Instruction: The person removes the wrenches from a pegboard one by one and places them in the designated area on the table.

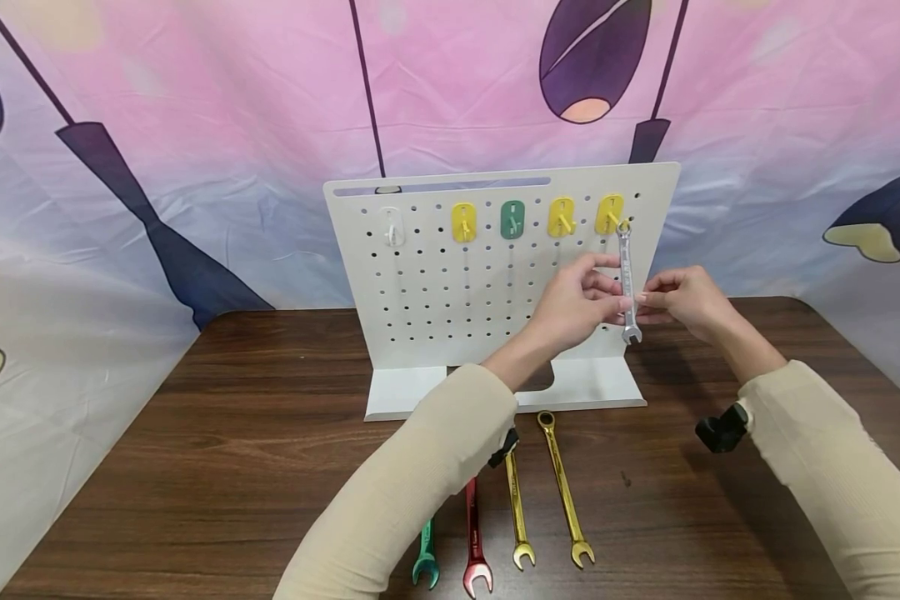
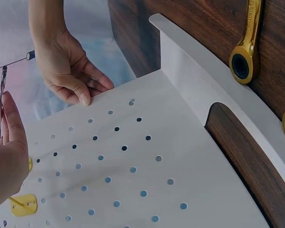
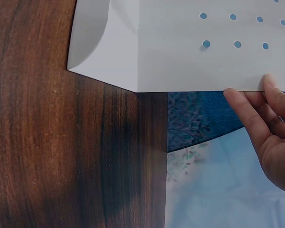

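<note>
My left hand point(image 1: 581, 296) pinches a silver combination wrench point(image 1: 626, 275) that hangs upright with its open end down. Its ring end meets the tip of the rightmost yellow hook point(image 1: 609, 213); whether the ring is over the tip I cannot tell. In the left wrist view the wrench appears edge-on between thumb and fingers. My right hand point(image 1: 686, 300) grips the right edge of the white pegboard point(image 1: 435, 283), its thumb on the front face. The right wrist view shows this pinch on the board point(image 3: 180, 61) too.
Other hooks on the board are white point(image 1: 392, 227), yellow point(image 1: 463, 222), green point(image 1: 512, 219) and yellow point(image 1: 562, 217). On the wooden table point(image 1: 270, 433) lie a green wrench point(image 1: 426, 554), a red wrench point(image 1: 474, 525) and gold wrenches point(image 1: 562, 483), partly under my left sleeve. A printed cloth point(image 1: 232, 100) hangs behind.
</note>
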Demonstrator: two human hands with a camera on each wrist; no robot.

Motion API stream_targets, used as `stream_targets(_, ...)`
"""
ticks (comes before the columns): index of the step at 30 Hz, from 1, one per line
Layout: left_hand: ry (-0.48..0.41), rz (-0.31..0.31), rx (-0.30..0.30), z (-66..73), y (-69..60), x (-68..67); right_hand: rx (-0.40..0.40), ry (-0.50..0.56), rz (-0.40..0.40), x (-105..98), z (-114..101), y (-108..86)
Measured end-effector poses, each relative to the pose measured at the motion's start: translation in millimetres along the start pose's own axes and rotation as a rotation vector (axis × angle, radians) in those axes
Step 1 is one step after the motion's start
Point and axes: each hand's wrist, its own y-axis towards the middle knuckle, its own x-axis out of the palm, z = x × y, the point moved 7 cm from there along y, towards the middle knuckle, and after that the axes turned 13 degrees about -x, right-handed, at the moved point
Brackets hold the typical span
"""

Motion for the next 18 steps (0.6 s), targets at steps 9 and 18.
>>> stream_targets(9,-0.021,-0.019,0.017,7.0,-1.6,1.2,0.014,-0.029,0.007,-1.4,1.0,0.7)
stream_targets(18,-0.042,-0.036,0.025,13.9,-2.9,3.1,0.011,-0.125,0.013,-3.3,1.5,1.1)
